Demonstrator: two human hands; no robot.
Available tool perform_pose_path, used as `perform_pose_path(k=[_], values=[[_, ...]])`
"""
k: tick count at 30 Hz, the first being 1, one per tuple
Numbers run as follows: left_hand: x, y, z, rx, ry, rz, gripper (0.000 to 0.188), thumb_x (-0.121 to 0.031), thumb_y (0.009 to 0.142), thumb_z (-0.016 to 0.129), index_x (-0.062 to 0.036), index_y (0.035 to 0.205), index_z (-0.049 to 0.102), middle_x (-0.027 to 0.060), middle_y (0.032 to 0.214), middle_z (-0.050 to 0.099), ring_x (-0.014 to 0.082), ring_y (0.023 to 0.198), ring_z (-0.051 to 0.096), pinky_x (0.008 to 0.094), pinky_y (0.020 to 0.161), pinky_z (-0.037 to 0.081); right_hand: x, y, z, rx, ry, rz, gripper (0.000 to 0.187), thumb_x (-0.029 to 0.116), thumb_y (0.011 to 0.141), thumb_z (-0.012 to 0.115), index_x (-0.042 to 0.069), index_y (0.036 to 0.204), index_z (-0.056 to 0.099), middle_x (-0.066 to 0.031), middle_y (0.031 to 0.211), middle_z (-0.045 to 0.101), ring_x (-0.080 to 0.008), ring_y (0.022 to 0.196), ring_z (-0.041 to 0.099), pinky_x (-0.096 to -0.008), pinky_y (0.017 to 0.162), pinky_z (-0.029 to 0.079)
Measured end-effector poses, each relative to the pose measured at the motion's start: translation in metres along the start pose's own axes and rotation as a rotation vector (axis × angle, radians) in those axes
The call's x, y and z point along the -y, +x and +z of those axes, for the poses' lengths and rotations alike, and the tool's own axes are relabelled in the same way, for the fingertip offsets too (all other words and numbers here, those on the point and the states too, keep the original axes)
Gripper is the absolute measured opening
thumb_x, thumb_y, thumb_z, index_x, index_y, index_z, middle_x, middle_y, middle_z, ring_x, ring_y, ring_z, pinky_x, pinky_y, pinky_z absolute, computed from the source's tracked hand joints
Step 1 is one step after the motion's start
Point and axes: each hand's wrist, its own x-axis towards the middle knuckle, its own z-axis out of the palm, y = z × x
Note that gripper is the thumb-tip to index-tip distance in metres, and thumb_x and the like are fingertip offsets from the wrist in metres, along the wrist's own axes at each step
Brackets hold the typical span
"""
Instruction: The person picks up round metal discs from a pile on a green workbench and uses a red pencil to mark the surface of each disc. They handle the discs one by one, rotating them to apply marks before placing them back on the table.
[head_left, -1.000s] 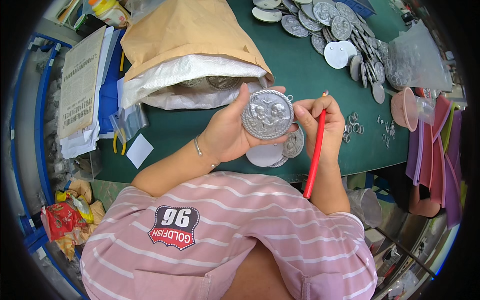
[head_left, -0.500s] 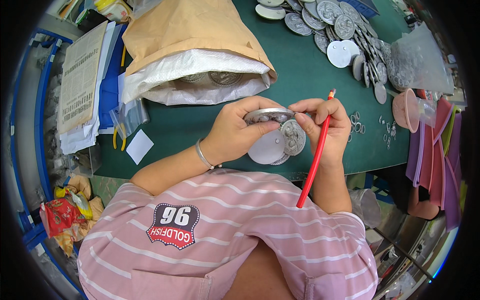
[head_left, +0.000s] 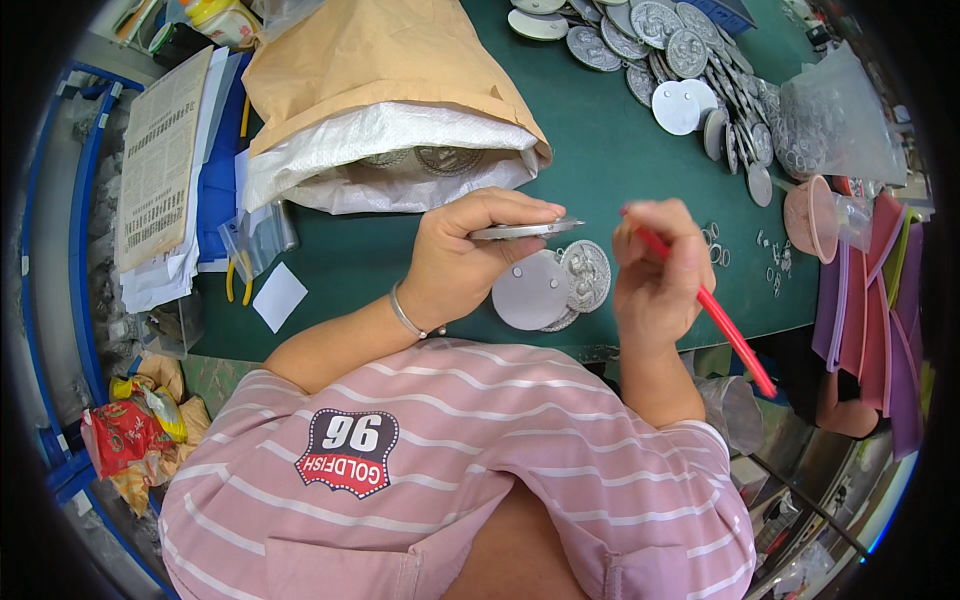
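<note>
My left hand (head_left: 462, 248) is closed round a round silver medal (head_left: 526, 229), tilted so that I see it nearly edge-on. To the right, my right hand (head_left: 655, 262) is closed round a red pen-like stick (head_left: 735, 340), which slants down to the right. Motion blurs this hand and its fingertips, and it is apart from the medal. Just below the held medal lies a smooth-faced disc (head_left: 530, 291). A medal with a raised relief (head_left: 586, 275) overlaps its right side, and another disc peeks out underneath.
A large brown paper sack (head_left: 385, 60) with white lining lies open, medals inside. Many silver medals (head_left: 690, 52) heap at the far right. Small rings (head_left: 712, 244), a pink cup (head_left: 810, 220) and a clear bag (head_left: 840, 115) sit right. Yellow-handled pliers (head_left: 231, 281) and papers (head_left: 165, 160) are left.
My right hand has come away from the medal's edge, and the red stick has swung to point down-right. My left hand has tipped the medal flatter.
</note>
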Motion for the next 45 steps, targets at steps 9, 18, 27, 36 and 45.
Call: perform_pose_path(k=[9, 18, 27, 36, 45], values=[[0.003, -0.001, 0.000, 0.016, 0.009, 0.082, 0.027, 0.011, 0.071, 0.064, -0.0031, 0.094, 0.065, 0.0096, 0.098, 0.065, 0.0186, 0.091, 0.062, 0.0268, 0.080, 0.049, 0.009, -0.004, 0.021, 0.018, 0.112, 0.080, 0.012, 0.005, 0.090, 0.048, 0.001, 0.078, 0.046, -0.0049, 0.059, 0.053, -0.0079, 0.051, 0.046, -0.0222, 0.048, 0.038], [0.006, -0.005, 0.000, 0.036, -0.129, -0.021, 0.024, 0.009, 0.073, 0.064, -0.0020, 0.093, 0.065, 0.0103, 0.099, 0.064, 0.0173, 0.092, 0.061, 0.0268, 0.081, 0.048, 0.011, -0.001, 0.017, 0.113, 0.144, 0.110, 0.015, 0.006, 0.089, 0.047, 0.002, 0.075, 0.044, -0.0056, 0.057, 0.051, -0.0087, 0.050, 0.044, -0.0230, 0.047, 0.037], [0.008, -0.008, 0.001, -0.061, -0.791, -0.362, 0.023, 0.007, 0.078, 0.061, -0.0002, 0.100, 0.057, 0.0134, 0.102, 0.062, 0.0217, 0.096, 0.060, 0.0365, 0.085, 0.050, 0.005, 0.006, 0.015, -0.129, 0.321, 0.145, 0.016, 0.011, 0.091, 0.045, 0.002, 0.079, 0.044, -0.0088, 0.064, 0.052, -0.0105, 0.050, 0.045, -0.0242, 0.049, 0.040], [-0.006, -0.002, -0.001, -0.091, -0.775, -0.553, 0.030, -0.001, 0.081, 0.063, 0.0018, 0.107, 0.050, 0.0124, 0.102, 0.060, 0.0206, 0.092, 0.061, 0.0403, 0.077, 0.055, 0.003, 0.004, 0.025, -0.160, 0.100, 0.164, 0.017, 0.015, 0.092, 0.049, -0.001, 0.085, 0.050, -0.0087, 0.073, 0.058, -0.0101, 0.060, 0.054, -0.0218, 0.054, 0.043], [-0.003, -0.003, 0.001, -0.101, -0.654, -0.506, 0.031, -0.005, 0.081, 0.063, 0.0021, 0.108, 0.049, 0.0122, 0.099, 0.060, 0.0203, 0.089, 0.062, 0.0400, 0.075, 0.056, -0.008, 0.001, 0.020, -0.132, -0.052, 0.047, 0.015, 0.011, 0.091, 0.050, -0.002, 0.086, 0.053, -0.0084, 0.069, 0.060, -0.0098, 0.058, 0.055, -0.0220, 0.056, 0.045]])
